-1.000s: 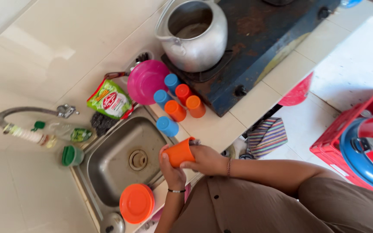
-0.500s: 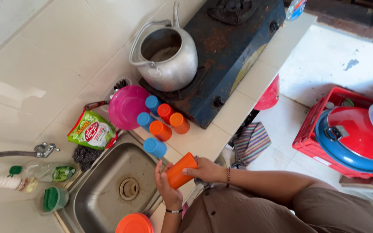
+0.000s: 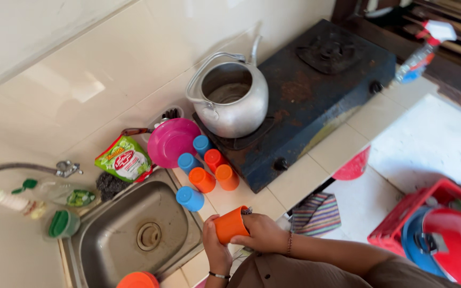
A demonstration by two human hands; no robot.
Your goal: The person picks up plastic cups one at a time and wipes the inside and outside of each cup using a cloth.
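Orange cup [image 3: 231,224]: you hold it on its side over the front edge of the table [image 3: 294,184], just right of the sink [image 3: 134,234], its open mouth turned toward your left.
Left hand [image 3: 215,250]: it wraps the mouth end of the cup from below, fingers closed on the rim.
Right hand [image 3: 263,233]: it clasps the base end of the cup; something small and dark peeks out at the fingers (too small to tell what it is).
Step in hand: judging from the two-handed grip beside the sink, you look to be rubbing or turning the cup clean, not setting it down.
Next move calls for: a firm hold with one hand before the other lets go, since a wet plastic cup may slip; keep it over the table or basin.
Cup relative to hands: it lies between them, touching both, with only its middle showing.
Other cups: two orange [image 3: 201,180], one red [image 3: 214,158] and three blue [image 3: 190,198] stand mouth down in a cluster on the table, near but apart from your hands.
Around them: a pink bowl [image 3: 173,141], a green packet [image 3: 124,159], and a metal kettle [image 3: 233,98] on the stove [image 3: 321,74].
Also near: an orange lid [image 3: 137,280] sits at the front of the sink.
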